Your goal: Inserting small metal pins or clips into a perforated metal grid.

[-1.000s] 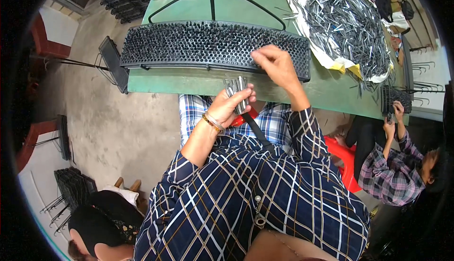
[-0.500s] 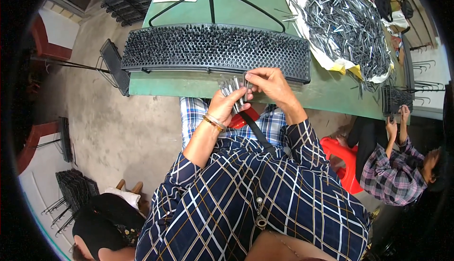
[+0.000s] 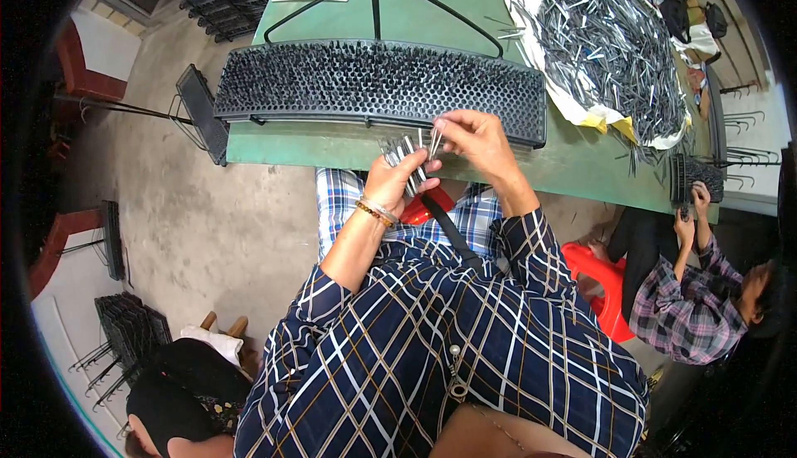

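My left hand (image 3: 388,186) is closed around a small bundle of thin silvery metal strips (image 3: 407,162), which fan upward in front of my lap. Beside it, my right hand (image 3: 483,144) pinches a couple of slim strips (image 3: 435,138) between thumb and fingertips, just above the left fingers. Beyond both hands lies a long black rack (image 3: 531,109) full of small round holes. Dark pieces stand up from many of its holes on the left and middle, while the right end shows mostly bare holes. My right fingertips are close to the rack's near edge.
The rack and its black metal frame (image 3: 375,10) rest on a green table (image 3: 307,153). A large heap of metal strips (image 3: 610,47) lies on white sheeting at the right. A co-worker (image 3: 689,292) handles a smaller rack at far right. More racks (image 3: 201,118) stand left.
My right hand has risen slightly, and the strips in its fingertips now stand more upright above the bundle. My left hand has barely moved.
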{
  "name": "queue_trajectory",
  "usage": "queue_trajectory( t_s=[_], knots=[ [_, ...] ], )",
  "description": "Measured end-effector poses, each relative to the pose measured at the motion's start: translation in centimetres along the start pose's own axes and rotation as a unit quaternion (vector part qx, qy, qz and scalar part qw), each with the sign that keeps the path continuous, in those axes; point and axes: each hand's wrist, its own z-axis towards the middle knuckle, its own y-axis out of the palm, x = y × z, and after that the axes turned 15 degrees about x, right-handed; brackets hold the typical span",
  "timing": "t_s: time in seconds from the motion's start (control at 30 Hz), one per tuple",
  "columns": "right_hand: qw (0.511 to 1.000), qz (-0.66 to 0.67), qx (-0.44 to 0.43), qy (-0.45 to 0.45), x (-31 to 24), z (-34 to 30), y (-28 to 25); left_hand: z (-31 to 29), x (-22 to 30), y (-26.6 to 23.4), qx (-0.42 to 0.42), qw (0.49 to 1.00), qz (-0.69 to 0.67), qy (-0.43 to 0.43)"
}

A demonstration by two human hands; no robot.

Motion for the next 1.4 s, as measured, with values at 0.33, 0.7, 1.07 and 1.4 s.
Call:
queue_trajectory(
  t_s=[0.33,0.7,1.07,1.4],
  knots=[
    [0.972,-0.007,0.108,-0.211,-1.2,5.2,0.1,-0.1,-0.2,0.0,-0.04,0.996,-0.03,-0.077],
    [0.923,-0.139,0.168,-0.316,-1.0,4.9,0.8,0.0,-0.6,-0.1,-0.054,0.996,-0.014,-0.069],
    [0.92,-0.148,0.183,-0.315,-1.2,4.7,1.8,0.1,-0.8,-0.7,-0.061,0.996,-0.004,-0.061],
    [0.89,-0.152,0.223,-0.368,0.1,4.8,1.8,0.1,-0.7,-0.3,-0.067,0.996,-0.002,-0.065]
  ],
)
